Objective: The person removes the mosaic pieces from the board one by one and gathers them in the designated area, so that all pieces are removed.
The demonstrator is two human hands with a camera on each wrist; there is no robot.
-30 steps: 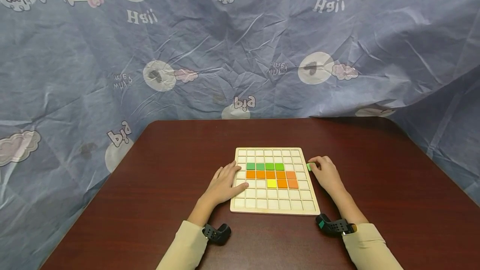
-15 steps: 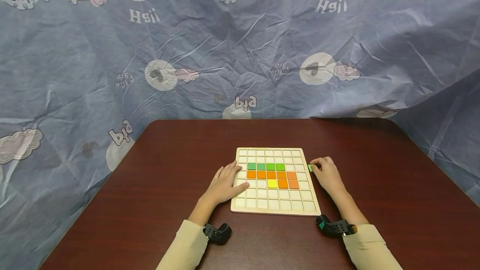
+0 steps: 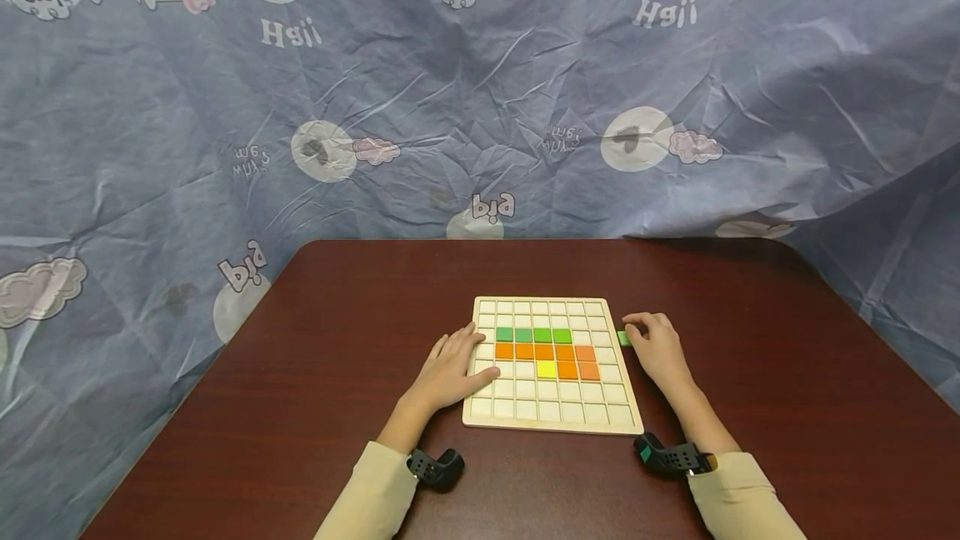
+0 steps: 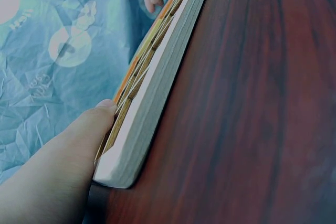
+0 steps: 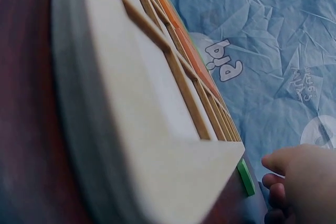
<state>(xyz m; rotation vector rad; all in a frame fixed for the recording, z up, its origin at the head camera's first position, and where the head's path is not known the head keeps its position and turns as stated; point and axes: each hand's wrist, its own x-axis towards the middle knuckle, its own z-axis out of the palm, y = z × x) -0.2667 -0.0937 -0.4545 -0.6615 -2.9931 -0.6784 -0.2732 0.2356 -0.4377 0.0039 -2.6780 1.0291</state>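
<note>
A square wooden grid board (image 3: pixel 553 426) lies on the table with coloured square tiles in some of its cells. My left hand (image 3: pixel 444 375) rests on the board's left side, fingers spread along the edge and thumb over the cells. In the left wrist view its thumb (image 4: pixel 89 129) lies against the board's rim. Beyond the right edge of the board, a light green tile (image 3: pixel 624 338) sits on the table. Close beside it is my right hand (image 3: pixel 658 350), its fingers loosely bent. The right wrist view shows a gap between the green tile (image 5: pixel 245 178) and the thumb (image 5: pixel 281 159).
On the board are a row of green tiles (image 3: pixel 533 335), orange tiles (image 3: pixel 534 352) below them and one yellow tile (image 3: pixel 546 369). The dark red wooden table (image 3: pixel 360 298) extends around it. A patterned blue cloth (image 3: pixel 450 107) hangs behind the table's far edge.
The right hand's fingertips have come off the light green tile, which now shows more fully beside the board. The left hand holds its place. The head view has shifted slightly.
</note>
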